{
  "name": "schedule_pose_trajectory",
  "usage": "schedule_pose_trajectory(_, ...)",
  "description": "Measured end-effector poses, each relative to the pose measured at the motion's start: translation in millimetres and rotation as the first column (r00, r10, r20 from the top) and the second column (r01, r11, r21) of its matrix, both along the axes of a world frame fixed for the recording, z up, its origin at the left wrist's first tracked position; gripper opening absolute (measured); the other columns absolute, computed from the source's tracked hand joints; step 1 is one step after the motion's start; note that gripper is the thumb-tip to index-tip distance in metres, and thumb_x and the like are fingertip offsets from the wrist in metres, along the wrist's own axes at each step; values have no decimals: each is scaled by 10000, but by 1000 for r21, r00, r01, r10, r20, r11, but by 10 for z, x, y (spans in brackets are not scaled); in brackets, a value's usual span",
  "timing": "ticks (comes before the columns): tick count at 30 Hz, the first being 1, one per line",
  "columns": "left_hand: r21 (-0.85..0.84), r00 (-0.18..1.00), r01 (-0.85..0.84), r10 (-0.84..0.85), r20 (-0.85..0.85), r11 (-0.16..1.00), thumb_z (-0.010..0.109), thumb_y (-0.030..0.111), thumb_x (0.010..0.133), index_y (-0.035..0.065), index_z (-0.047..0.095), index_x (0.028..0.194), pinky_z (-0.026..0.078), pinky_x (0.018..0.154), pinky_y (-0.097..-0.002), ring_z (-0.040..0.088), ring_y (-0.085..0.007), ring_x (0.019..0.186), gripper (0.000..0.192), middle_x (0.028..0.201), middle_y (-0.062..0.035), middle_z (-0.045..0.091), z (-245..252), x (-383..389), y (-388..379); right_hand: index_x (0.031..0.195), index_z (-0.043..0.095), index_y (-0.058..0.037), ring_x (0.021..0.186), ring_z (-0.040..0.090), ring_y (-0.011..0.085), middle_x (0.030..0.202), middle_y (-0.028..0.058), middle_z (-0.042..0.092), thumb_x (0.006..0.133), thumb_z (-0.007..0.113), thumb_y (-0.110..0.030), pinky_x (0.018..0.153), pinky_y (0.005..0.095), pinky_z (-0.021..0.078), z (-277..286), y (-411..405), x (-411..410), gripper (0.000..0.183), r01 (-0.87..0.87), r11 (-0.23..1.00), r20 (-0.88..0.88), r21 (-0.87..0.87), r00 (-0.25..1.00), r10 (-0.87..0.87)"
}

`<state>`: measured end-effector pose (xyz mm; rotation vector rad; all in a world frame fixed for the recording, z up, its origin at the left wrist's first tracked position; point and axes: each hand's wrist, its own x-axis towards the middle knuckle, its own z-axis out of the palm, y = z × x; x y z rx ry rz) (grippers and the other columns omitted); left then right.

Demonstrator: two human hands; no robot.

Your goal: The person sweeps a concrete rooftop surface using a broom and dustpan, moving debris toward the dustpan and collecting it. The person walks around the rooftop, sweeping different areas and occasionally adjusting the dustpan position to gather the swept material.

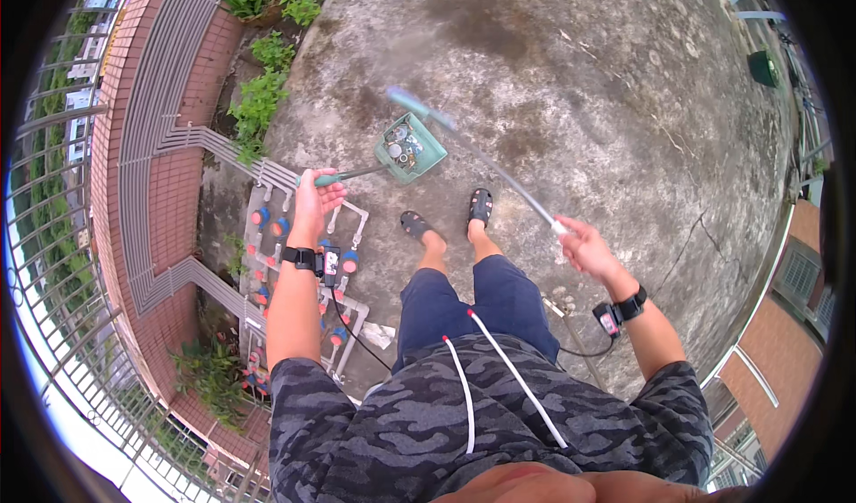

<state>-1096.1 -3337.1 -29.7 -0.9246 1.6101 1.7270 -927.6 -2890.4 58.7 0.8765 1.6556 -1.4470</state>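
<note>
In the head view my left hand (317, 198) holds the green grip of a long-handled dustpan (428, 158), its thumb side around the handle and the fingers partly spread. Small litter (404, 147), with round pieces among it, lies in the green pan, in front of my feet. My right hand (588, 245) is closed around the end of a broom's pale metal stick (511, 180). The broom's light blue-green head (420, 107), blurred, is at the far edge of the pan; whether it touches the pan or the floor I cannot tell.
Grey pipes and blue water meters (280, 227) stand close on the left, beside a tiled parapet (207, 68) with metal railings. Green plants (259, 105) grow along the stained concrete floor (568, 102). A crumpled pale sheet (378, 335) lies near my left leg. A dark green pot (763, 69) is far right.
</note>
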Motion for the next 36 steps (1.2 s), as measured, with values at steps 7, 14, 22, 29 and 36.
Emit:
schedule_pose_trajectory(7, -10, 999, 50, -50, 20, 999, 380, 364, 803, 60, 575, 996, 510, 639, -291, 613, -192, 694, 410, 762, -92, 599, 0, -171, -268, 1272, 376, -18, 653, 598, 300, 764, 201, 598, 820, 458, -175, 597, 394, 472, -1350, -197, -641, 486, -160, 807, -264, 569, 894, 363)
schedule_pose_trajectory(14, -60, 989, 146, -146, 12, 987, 386, 370, 806, 61, 569, 987, 510, 634, -302, 610, -196, 684, 403, 738, -80, 582, -150, -331, -21, 1306, 323, -45, 676, 614, 345, 760, 234, 605, 802, 454, -147, 600, 421, 491, -1751, -1161, 119, 531, -239, 727, -152, 644, 891, 428)
schedule_pose_trajectory(22, -66, 990, 140, -139, 12, 988, 377, 385, 830, 76, 580, 957, 500, 600, -287, 609, -180, 668, 391, 730, -75, 582, -136, -275, -221, 1325, 326, -87, 391, 343, 41, 565, -32, 386, 868, 403, -64, 336, 182, 261, -358, -823, 243, 465, 344, 838, 294, -423, 927, -232)
schedule_pose_trajectory(29, -43, 999, 40, -40, 19, 998, 380, 396, 815, 78, 567, 954, 497, 613, -297, 597, -176, 664, 394, 726, -63, 566, -223, -173, -398, 1338, 312, -79, 388, 355, 50, 569, -38, 397, 860, 438, -58, 341, 192, 287, 55, -511, -66, 495, 127, 940, 115, -318, 989, -95)
schedule_pose_trajectory(36, 6, 994, -102, 102, 43, 995, 400, 390, 803, 62, 564, 954, 501, 634, -299, 590, -174, 684, 396, 738, -64, 562, -130, 88, -537, 1330, 298, -39, 606, 574, 257, 758, 150, 584, 800, 520, -137, 555, 343, 462, -1063, -482, -619, 583, -339, 861, -257, 380, 855, 450)
